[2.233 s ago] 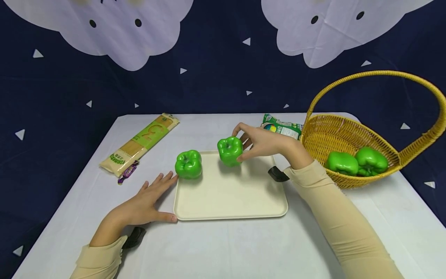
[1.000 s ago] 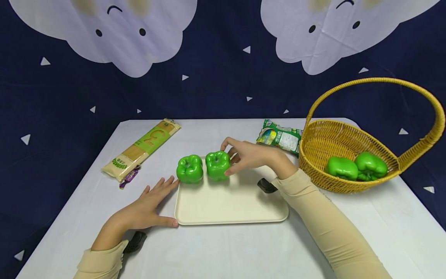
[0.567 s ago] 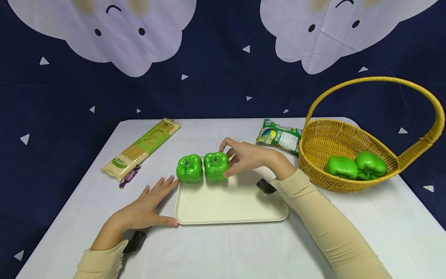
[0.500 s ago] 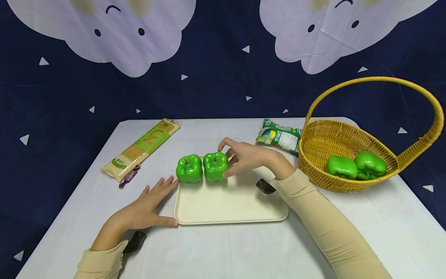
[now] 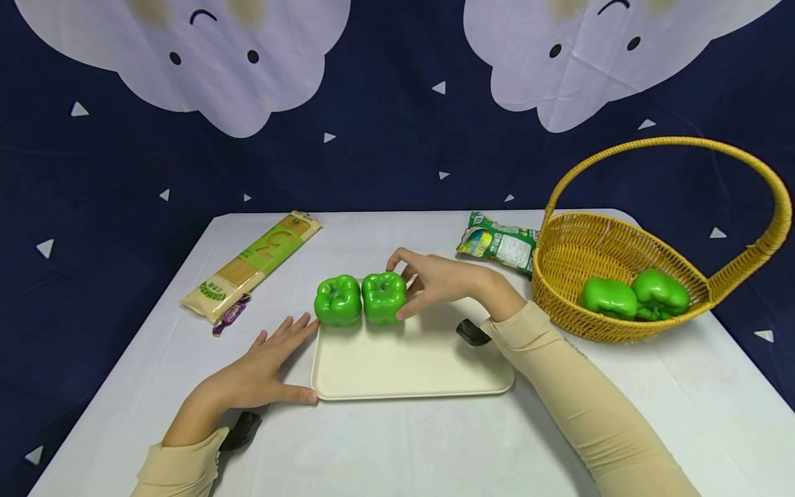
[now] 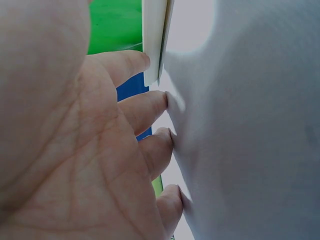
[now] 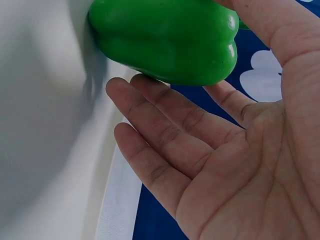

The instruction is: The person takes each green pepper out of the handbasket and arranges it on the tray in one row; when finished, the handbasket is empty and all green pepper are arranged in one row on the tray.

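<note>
Two glossy green bell peppers stand side by side at the back left of a cream tray (image 5: 413, 366), stems up. My right hand (image 5: 444, 278) holds the right bell pepper (image 5: 383, 298) between thumb and fingers. In the right wrist view, this pepper (image 7: 165, 42) sits low over the tray, with the thumb on one side and the fingers by the other. The left bell pepper (image 5: 337, 301) is close beside it. My left hand (image 5: 254, 369) lies spread at the tray's left edge; its fingertips (image 6: 159, 102) touch the tray and the tablecloth.
A yellow wicker basket (image 5: 574, 314) with a tall handle stands at the right, holding two more green peppers (image 5: 660, 295). A green snack packet (image 5: 499, 243) lies by it at the back. A noodle packet (image 5: 251, 266) and a purple-wrapped candy (image 5: 231, 315) lie at the left.
My right hand has brought its bell pepper left and down, next to the other one on the tray. In the last half second it has barely moved. The left hand stays by the tray.
</note>
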Motion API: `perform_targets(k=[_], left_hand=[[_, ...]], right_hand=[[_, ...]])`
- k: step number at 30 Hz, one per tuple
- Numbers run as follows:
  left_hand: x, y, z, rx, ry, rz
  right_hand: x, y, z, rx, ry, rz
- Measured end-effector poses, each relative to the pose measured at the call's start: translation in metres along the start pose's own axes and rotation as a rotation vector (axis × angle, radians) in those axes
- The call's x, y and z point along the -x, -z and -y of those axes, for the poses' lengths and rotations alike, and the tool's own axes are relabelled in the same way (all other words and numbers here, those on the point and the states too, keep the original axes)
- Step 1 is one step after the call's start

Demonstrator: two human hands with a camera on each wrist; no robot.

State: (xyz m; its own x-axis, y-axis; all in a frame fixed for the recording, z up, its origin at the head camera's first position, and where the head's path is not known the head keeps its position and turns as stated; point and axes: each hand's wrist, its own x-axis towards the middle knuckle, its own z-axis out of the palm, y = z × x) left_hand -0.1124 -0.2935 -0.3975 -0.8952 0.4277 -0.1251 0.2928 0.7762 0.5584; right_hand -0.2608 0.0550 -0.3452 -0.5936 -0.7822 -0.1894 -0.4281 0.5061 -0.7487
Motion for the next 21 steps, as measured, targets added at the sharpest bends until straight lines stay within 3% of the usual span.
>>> perform_targets(k=[21], left_hand=[[0.001, 0.002, -0.003, 0.004, 0.01, 0.008]], right_hand=[[0.015, 0.012, 0.004, 0.088, -0.043, -0.012]])
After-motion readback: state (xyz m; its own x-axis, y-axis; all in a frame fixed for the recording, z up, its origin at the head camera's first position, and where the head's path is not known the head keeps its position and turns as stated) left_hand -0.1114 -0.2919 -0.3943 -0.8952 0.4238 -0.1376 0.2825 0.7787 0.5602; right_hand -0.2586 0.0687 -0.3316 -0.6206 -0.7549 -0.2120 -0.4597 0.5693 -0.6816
